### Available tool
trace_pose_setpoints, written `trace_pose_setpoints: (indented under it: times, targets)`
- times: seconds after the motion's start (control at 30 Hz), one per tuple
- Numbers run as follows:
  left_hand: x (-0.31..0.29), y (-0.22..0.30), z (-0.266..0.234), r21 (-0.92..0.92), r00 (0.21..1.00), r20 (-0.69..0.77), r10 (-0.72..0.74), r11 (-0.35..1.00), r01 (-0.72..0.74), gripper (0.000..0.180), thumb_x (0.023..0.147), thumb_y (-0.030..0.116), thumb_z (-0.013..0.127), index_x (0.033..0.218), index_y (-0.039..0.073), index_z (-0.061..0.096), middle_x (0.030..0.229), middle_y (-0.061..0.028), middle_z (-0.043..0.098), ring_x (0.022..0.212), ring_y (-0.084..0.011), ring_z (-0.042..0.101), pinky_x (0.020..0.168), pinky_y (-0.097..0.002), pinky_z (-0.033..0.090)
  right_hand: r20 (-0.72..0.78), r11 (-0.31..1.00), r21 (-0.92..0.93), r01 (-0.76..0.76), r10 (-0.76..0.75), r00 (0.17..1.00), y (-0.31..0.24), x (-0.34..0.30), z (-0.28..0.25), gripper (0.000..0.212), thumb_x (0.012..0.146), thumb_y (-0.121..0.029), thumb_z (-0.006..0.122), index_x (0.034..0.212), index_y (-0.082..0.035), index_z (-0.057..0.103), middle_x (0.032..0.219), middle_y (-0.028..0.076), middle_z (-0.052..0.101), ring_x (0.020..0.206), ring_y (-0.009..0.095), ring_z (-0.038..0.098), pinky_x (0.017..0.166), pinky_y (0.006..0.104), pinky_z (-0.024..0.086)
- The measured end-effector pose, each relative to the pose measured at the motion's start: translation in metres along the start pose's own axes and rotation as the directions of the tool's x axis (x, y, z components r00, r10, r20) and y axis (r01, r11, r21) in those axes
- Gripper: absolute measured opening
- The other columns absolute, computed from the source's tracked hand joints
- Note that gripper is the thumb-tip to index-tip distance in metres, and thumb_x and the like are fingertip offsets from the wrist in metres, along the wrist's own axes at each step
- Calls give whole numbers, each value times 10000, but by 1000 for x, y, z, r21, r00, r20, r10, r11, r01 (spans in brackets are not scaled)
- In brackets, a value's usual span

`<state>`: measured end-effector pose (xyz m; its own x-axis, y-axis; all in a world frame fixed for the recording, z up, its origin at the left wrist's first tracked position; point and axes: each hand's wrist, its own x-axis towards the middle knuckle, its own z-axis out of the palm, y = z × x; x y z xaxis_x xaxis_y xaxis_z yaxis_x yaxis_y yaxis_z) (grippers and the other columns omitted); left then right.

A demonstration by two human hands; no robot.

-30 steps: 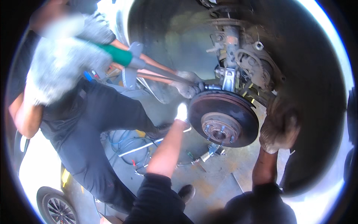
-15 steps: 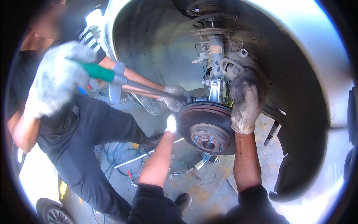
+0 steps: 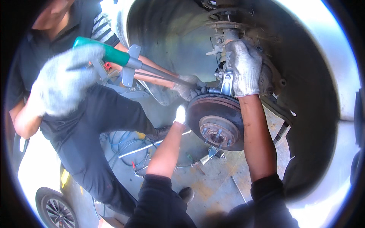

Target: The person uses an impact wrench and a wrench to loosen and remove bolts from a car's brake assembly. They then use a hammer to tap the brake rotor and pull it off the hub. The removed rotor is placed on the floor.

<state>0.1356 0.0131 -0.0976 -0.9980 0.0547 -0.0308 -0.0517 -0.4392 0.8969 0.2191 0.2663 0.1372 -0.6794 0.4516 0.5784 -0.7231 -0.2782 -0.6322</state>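
A dark, worn brake disc (image 3: 220, 119) with a studded hub faces me in the wheel well. My left hand (image 3: 181, 114), in a white glove, holds the disc's left edge; its fingertips are mostly hidden. Higher up, my right hand (image 3: 245, 69), in a soiled glove, is closed around the lower part of the strut (image 3: 230, 35), covering it. Just beneath sits a silver bracket (image 3: 227, 84). From the left a co-worker's gloved hand (image 3: 68, 81), blurred, grips a green-handled tool (image 3: 116, 56) with a long metal shaft. Their other gloved hand (image 3: 188, 88) is by the disc's top edge.
The dark wheel-arch liner (image 3: 310, 114) and white bodywork (image 3: 351, 148) curve around on the right. On the floor lie hoses (image 3: 125, 146), a metal rod (image 3: 140, 149) and a small metal tool (image 3: 210, 155). The co-worker's legs (image 3: 89, 146) take up the left.
My right hand has moved up from beside the disc to the strut. The view has shifted slightly. The co-worker's hand with the green-handled tool shows a small shift; my left hand stays at the disc.
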Motion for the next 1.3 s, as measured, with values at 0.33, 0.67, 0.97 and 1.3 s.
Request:
trace_pose_setpoints:
  times: [0.33, 0.67, 0.97, 1.3]
  targets:
    - [7, -2, -3, 149, 991, 74, 112, 981, -122, 505, 1096, 306, 344, 1394, -15, 595, 1403, -174, 631, 1245, -299, 596, 1102, -412, 467, 33, 950, -201, 240, -238, 971, 18, 14, -2, 208, 939, -193, 642, 879, -42, 773, 646, -19, 593, 503, 72, 485, 477, 260, 366]
    - [6, -11, -4, 136, 991, -4, 132, 982, -131, 539, 1097, 366, 350, 1405, -3, 595, 1408, -166, 639, 1243, -313, 605, 1114, -433, 455, 19, 897, -385, 217, -228, 974, 20, 17, -10, 290, 964, -256, 606, 927, -24, 777, 756, 105, 705, 605, 209, 611, 606, 373, 481]
    - [20, -11, -12, 138, 987, 16, 157, 978, -158, 494, 1093, 334, 377, 1370, 8, 624, 1342, -146, 674, 1184, -300, 631, 1054, -417, 490, 262, 523, -674, 522, -491, 831, 27, 31, -17, 193, 942, -192, 563, 863, -53, 671, 847, 202, 696, 806, 403, 690, 728, 512, 522]
    - [7, -6, 2, -124, 993, -109, -38, 992, 24, 494, 1087, 347, 360, 1333, 21, 637, 1308, -140, 687, 1161, -296, 636, 1052, -429, 493, 600, -168, -748, 642, -584, 546, 38, 46, -26, 99, 869, -109, 603, 916, -63, 676, 818, 197, 696, 748, 399, 692, 680, 501, 542]
